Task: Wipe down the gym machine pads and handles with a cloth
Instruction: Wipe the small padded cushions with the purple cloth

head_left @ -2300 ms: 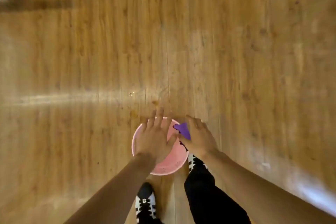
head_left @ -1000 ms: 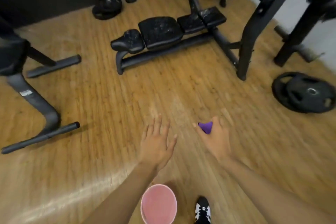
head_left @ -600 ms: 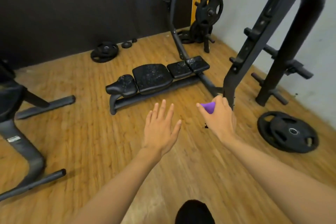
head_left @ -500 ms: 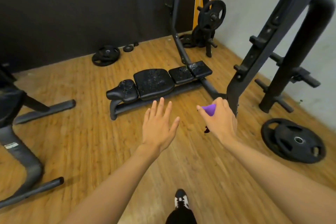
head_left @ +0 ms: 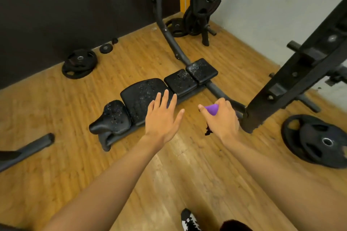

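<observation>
A low black bench (head_left: 142, 97) with several cracked, speckled pads lies on the wooden floor ahead of me. My right hand (head_left: 221, 120) grips a purple cloth (head_left: 211, 109); a dark corner of it hangs below my palm. That hand is in the air to the right of the bench pads. My left hand (head_left: 162, 118) is held out flat with straight, spread fingers, holding nothing, its fingertips over the near edge of the large middle pad.
A slanted black rack post (head_left: 293, 80) stands just right of my right hand. Weight plates lie on the floor at right (head_left: 317, 140) and back left (head_left: 79, 63); more hang on a plate tree (head_left: 203, 3). A machine's foot bar (head_left: 26, 151) is at left.
I straightened up from a pink bucket on the floor with the cloth in my right hand. My view rose to the bench, and both hands have come closer to its pads.
</observation>
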{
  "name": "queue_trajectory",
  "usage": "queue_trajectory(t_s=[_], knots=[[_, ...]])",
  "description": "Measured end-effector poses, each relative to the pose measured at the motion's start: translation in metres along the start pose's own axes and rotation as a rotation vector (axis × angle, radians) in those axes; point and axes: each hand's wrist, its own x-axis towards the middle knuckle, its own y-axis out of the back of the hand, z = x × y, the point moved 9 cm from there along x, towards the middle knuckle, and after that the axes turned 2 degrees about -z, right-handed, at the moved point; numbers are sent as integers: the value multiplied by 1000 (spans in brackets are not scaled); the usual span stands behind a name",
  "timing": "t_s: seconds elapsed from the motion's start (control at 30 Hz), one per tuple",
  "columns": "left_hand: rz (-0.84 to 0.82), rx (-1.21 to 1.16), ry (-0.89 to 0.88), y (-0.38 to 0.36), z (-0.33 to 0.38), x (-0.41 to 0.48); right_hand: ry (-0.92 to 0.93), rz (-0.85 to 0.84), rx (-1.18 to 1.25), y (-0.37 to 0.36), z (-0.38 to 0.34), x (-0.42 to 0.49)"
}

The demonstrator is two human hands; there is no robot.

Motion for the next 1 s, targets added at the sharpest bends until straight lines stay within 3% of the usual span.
queue_trajectory(t_s=[0.27,0.53,1.0], knots=[[-76,34,-76,-6,-20,192,-138,1,36,-49,1,166],[-195,48,-104,-55,-47,360,-257,-21,88,-136,15,322],[-399,185,-418,-291,-29,602,-509,2,161,-305,151,520]])
